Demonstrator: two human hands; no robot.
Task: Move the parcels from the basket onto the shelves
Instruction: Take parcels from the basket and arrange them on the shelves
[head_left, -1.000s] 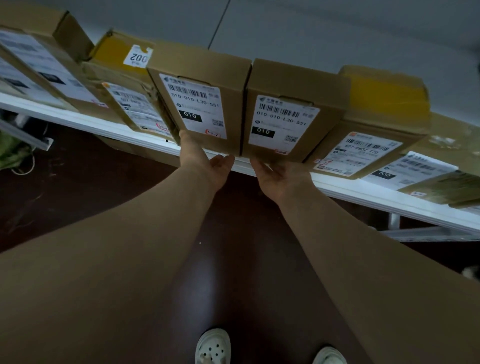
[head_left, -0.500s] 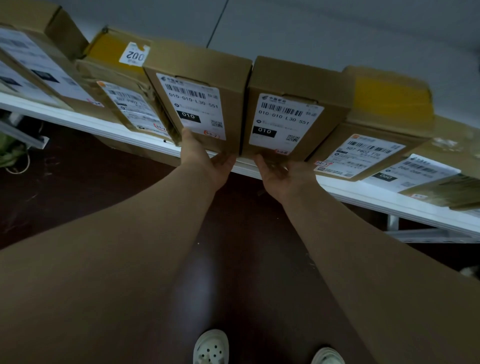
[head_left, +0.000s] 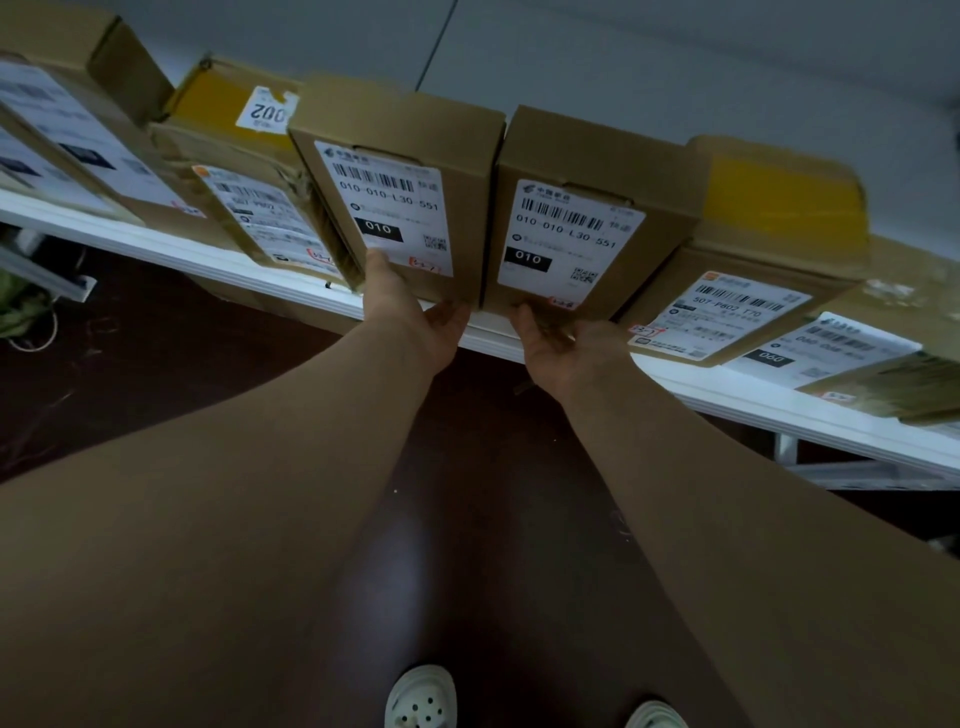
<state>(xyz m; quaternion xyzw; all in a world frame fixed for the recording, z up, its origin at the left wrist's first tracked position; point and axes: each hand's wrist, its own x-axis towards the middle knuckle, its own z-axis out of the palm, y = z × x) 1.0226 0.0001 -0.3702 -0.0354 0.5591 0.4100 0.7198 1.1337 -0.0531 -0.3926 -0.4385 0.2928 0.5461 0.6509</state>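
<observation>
Up on the white metal shelf, two brown cardboard parcels are standing side by side, touching, each bearing a white label marked 010. Under the left-hand parcel the left hand is cupping the bottom edge, thumb lying against the label face and fingers curled open beneath. Beneath the right-hand parcel the right hand is spreading palm-up, fingers pressing its lower edge rather than closing around it. Flanking them, a yellow-taped box tagged 002 is leaning at left and another yellow-topped box at right. Below, pale perforated clogs are standing on dark flooring
</observation>
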